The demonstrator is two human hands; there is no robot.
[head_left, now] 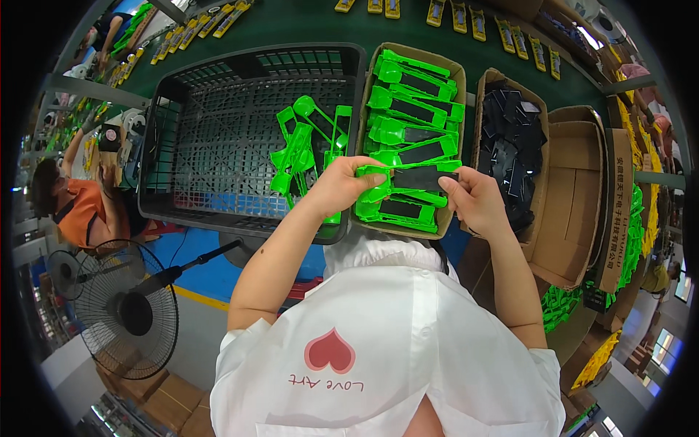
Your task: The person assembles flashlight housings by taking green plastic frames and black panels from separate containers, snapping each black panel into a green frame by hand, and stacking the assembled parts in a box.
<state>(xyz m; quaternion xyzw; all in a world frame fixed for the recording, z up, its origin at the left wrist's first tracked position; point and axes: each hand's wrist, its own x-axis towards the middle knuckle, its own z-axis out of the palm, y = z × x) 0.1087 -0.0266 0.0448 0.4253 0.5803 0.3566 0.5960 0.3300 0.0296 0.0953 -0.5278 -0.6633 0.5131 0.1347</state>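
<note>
My left hand (344, 188) is closed on the rounded end of a bright green plastic frame (375, 183). In my right hand (477, 200), thumb and fingers pinch the end of a flat black strip (422, 179), which lies along that frame. Both are held over a cardboard box (455, 138) filled with rows of similar green frames (415, 109), several with black panels in them. Left of it, a black plastic crate (218, 138) holds a loose heap of green frames (297, 149). A narrow carton right of the box contains many flat black pieces (510, 138).
An open cardboard box (561, 226) stands at the right, beside more green parts (561, 306). Yellow-edged pieces (459, 18) line the green conveyor belt (291, 25) at the far side. A black fan (135, 309) stands at lower left, near a person in orange (80, 211).
</note>
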